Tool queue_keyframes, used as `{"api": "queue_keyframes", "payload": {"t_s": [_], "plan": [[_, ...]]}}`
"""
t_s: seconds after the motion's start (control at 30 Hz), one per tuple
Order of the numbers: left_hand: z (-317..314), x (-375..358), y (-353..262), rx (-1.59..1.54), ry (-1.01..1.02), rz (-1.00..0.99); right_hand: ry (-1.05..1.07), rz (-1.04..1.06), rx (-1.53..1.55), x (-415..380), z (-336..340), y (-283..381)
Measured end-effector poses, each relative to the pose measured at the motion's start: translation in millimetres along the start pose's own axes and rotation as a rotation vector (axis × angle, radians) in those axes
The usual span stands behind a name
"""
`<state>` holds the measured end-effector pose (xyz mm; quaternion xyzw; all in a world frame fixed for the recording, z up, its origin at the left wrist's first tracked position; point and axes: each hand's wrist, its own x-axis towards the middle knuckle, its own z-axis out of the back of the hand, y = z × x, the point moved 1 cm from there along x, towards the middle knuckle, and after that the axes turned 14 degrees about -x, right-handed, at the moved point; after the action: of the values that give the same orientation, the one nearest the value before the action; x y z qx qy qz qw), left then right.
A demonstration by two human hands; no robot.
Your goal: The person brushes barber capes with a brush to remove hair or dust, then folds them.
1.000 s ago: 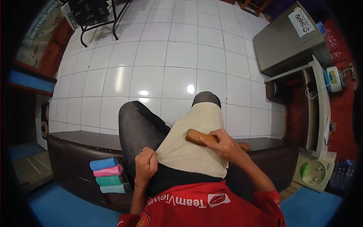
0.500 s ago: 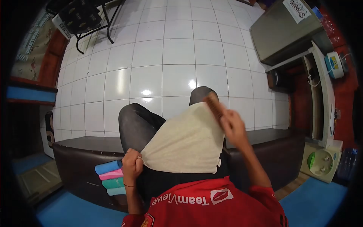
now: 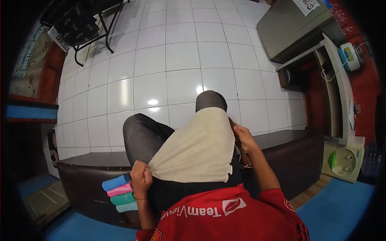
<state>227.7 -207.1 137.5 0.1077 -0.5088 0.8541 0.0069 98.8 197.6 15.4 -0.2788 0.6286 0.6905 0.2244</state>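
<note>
A cream cloth (image 3: 197, 148) lies spread over my lap and right thigh, with a small tag at its lower right edge. My left hand (image 3: 141, 176) is closed on the cloth's left corner and pulls it into creases. Beside the cloth's right edge, my right hand (image 3: 246, 138) is closed around a brown wooden brush (image 3: 240, 145), held at the side of my thigh. A cord loop hangs from the brush's lower end. The brush's bristles are mostly hidden from this angle.
Rolled cloths in blue, pink, green and light teal (image 3: 122, 193) are stacked on the dark bench (image 3: 86, 176) to my left. A folding chair (image 3: 106, 34) stands at the upper left on the white tiled floor (image 3: 181, 56). A grey cabinet (image 3: 289, 30) is at the upper right.
My right hand has brought the brush from the cloth's upper right corner down and beside its right edge. My left hand keeps its hold. The camera view has shifted slightly.
</note>
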Motion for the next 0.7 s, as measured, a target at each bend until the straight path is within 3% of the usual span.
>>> {"api": "queue_keyframes", "payload": {"t_s": [0.07, 0.2, 0.27, 0.33, 0.4, 0.47, 0.5, 0.57, 0.6, 0.67, 0.7], "plan": [[-2, -3, -5, 0.039, 0.001, 0.013, 0.097, -0.027, 0.137, -5, 18, -12], [-3, -2, -16, 0.071, 0.046, 0.051, -0.353, -0.008, -0.071, -76, 56, 35], [-5, 6, -22, 0.038, 0.061, 0.071, -0.626, 0.268, -0.353, -106, 93, 28], [-5, 17, -30, 0.013, 0.085, 0.090, -1.010, 0.312, -0.869, -132, 144, -7], [-8, 29, -39, -0.042, 0.137, 0.118, -1.173, 0.235, -1.188, -174, 170, -23], [-11, 34, -42, -0.062, 0.139, 0.128, -1.279, 0.027, -1.257, -209, 187, -52], [-12, 36, -42, -0.097, 0.118, 0.123, -1.274, 0.021, -1.259, -222, 189, -60], [-13, 40, -43, -0.125, 0.105, 0.116, -1.222, -0.444, -1.188, -249, 193, -76], [-15, 42, -43, -0.143, 0.107, 0.117, -1.221, -0.453, -1.182, -259, 205, -104], [-21, 50, -44, -0.189, 0.107, 0.111, -1.160, -0.252, -1.036, -268, 240, -167], [-24, 54, -45, -0.193, 0.110, 0.107, -1.155, -0.055, -1.025, -272, 219, -149]]}}
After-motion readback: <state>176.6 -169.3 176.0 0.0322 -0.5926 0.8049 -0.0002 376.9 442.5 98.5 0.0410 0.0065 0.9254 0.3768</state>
